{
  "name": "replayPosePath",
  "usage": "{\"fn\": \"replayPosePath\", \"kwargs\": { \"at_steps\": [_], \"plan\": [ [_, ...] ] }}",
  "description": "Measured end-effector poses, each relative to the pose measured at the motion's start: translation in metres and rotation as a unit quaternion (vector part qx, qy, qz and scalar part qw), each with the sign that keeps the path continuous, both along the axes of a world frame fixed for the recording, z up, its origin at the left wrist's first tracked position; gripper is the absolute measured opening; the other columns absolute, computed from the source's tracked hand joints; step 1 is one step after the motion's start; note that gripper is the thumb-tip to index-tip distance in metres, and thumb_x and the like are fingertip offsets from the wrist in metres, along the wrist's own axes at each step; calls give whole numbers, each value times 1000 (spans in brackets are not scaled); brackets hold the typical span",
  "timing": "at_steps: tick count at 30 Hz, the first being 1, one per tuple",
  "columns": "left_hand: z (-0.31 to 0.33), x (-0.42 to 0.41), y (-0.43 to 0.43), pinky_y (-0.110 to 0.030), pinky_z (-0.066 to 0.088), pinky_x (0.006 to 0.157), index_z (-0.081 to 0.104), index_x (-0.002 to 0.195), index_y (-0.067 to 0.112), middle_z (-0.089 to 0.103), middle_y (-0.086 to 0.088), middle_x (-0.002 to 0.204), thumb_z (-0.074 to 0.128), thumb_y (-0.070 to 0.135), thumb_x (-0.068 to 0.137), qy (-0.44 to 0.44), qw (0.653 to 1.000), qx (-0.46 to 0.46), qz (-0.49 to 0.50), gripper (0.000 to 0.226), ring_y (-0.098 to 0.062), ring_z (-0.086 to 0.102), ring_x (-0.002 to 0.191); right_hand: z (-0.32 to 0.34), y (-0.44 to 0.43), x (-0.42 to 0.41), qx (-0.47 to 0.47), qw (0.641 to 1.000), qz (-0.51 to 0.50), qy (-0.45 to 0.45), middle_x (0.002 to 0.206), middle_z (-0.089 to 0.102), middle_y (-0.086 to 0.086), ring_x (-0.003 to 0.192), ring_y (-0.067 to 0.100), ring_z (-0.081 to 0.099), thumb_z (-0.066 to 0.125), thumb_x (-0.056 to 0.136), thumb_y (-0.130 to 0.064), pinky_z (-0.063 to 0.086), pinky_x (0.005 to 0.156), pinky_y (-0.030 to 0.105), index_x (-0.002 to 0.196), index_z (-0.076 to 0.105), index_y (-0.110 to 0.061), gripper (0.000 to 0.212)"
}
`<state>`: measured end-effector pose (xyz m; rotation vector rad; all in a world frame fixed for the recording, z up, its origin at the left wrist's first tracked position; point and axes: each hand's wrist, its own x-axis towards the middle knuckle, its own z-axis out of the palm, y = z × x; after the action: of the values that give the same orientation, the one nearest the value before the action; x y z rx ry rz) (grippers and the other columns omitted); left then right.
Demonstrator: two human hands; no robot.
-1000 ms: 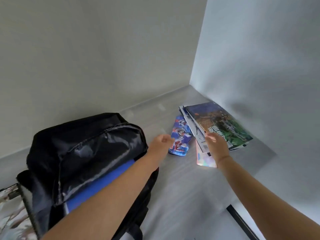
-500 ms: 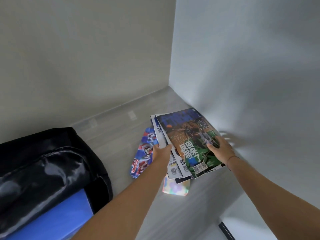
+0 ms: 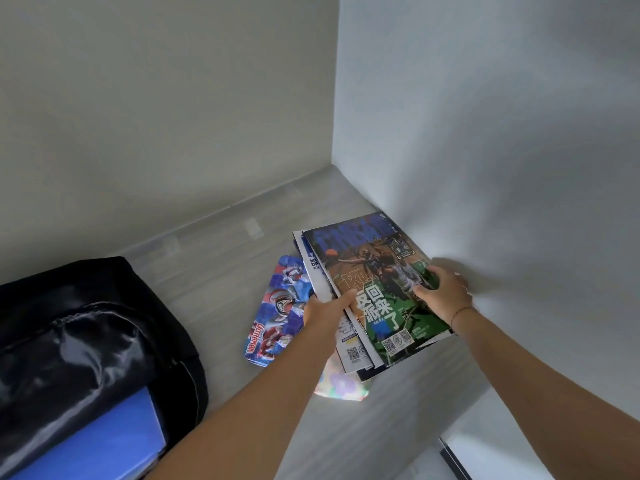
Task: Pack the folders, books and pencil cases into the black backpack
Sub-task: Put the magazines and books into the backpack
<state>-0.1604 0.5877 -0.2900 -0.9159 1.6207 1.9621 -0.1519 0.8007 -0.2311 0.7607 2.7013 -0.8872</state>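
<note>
Both hands are on the magazines (image 3: 372, 292) in the corner, against the right wall (image 3: 485, 150). The left hand (image 3: 327, 311) grips the stack's left edge, thumb on top; the right hand (image 3: 441, 291) clasps the right edge, fingers curled over the cover. A cartoon pencil case (image 3: 277, 313) lies just left of the stack, a pastel one (image 3: 341, 384) pokes out beneath it. The backpack (image 3: 79, 334) sits open at left, a blue folder (image 3: 104, 441) inside.

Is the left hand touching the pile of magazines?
Touching. In the head view, the left hand has its thumb pressed on the top cover of the magazine stack, gripping the stack's left edge.
</note>
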Motion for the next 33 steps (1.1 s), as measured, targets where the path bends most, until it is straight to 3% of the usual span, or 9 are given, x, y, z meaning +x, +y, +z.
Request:
{"fn": "replayPosePath", "kwargs": {
  "at_steps": [4, 7, 10, 14, 16, 18, 24, 28, 33],
  "plan": [
    [50, 12, 9, -32, 36, 85, 39, 132, 5, 47, 3, 121, 77, 32, 75, 7, 1000, -9, -15, 73, -28, 48, 112, -8, -16, 10, 8, 1000, 28, 1, 145, 41, 6, 135, 34, 32, 57, 84, -46, 30, 109, 53, 138, 40, -27, 60],
    [53, 13, 5, -30, 35, 88, 44, 130, 12, 49, 5, 120, 73, 24, 80, 40, 999, -6, -24, 59, -25, 48, 118, -7, -21, 12, -42, 999, 9, 16, 146, 39, 6, 137, 33, 29, 65, 81, -38, 26, 110, 54, 137, 42, -24, 62],
    [58, 17, -7, -37, 49, 92, 56, 100, 19, 66, 0, 108, 76, 15, 76, 95, 994, -11, -61, 32, -24, 62, 106, 2, -19, 12, -164, 985, 7, 51, 145, 41, 11, 132, 29, 39, 65, 84, -31, 31, 110, 45, 139, 38, -13, 64],
    [85, 29, -28, -26, 55, 75, 60, 101, 19, 72, -1, 100, 73, 8, 79, 161, 980, 31, -109, 28, -18, 68, 93, 25, -28, 5, -316, 947, 12, 46, 144, 39, 22, 135, 39, 34, 58, 80, -54, 25, 114, 50, 134, 42, -2, 76],
    [104, 36, -40, -33, 58, 78, 59, 107, 13, 73, -7, 101, 71, 5, 79, 183, 973, 70, -126, 31, -24, 71, 92, 35, -37, 3, -428, 904, 9, 14, 141, 46, 13, 136, 34, 35, 65, 62, -71, 20, 115, 53, 123, 56, -21, 80],
    [125, 44, -53, -35, 59, 78, 59, 109, 11, 74, -9, 100, 69, 2, 80, 207, 963, 86, -149, 32, -25, 71, 89, 38, -47, 4, -480, 876, 56, -11, 130, 60, 9, 125, 28, 52, 69, 49, -77, 32, 109, 48, 114, 62, -27, 83],
    [150, 64, -113, -40, 52, 92, 59, 113, 8, 70, -12, 110, 71, 6, 76, 249, 938, 85, -225, 39, -30, 66, 102, 50, -65, 15, -601, 784, 154, -30, 130, 57, 20, 120, 36, 55, 78, 62, -52, 41, 103, 52, 132, 51, -10, 86],
    [145, 80, -149, -33, 52, 92, 56, 114, 5, 70, -11, 110, 70, -2, 75, 242, 945, 30, -219, 41, -25, 65, 104, 52, -75, 30, -610, 781, 132, 10, 114, 69, 8, 103, 26, 65, 91, 47, -36, 49, 93, 49, 124, 55, -10, 89],
    [144, 99, -176, -5, 48, 62, 52, 93, 22, 68, 15, 76, 66, -6, 81, 238, 947, -48, -210, 33, -1, 64, 75, 59, -96, 64, -592, 796, 85, 89, 118, 67, 8, 124, 35, 51, 95, 36, -28, 40, 100, 60, 110, 67, -17, 80]
  ]
}}
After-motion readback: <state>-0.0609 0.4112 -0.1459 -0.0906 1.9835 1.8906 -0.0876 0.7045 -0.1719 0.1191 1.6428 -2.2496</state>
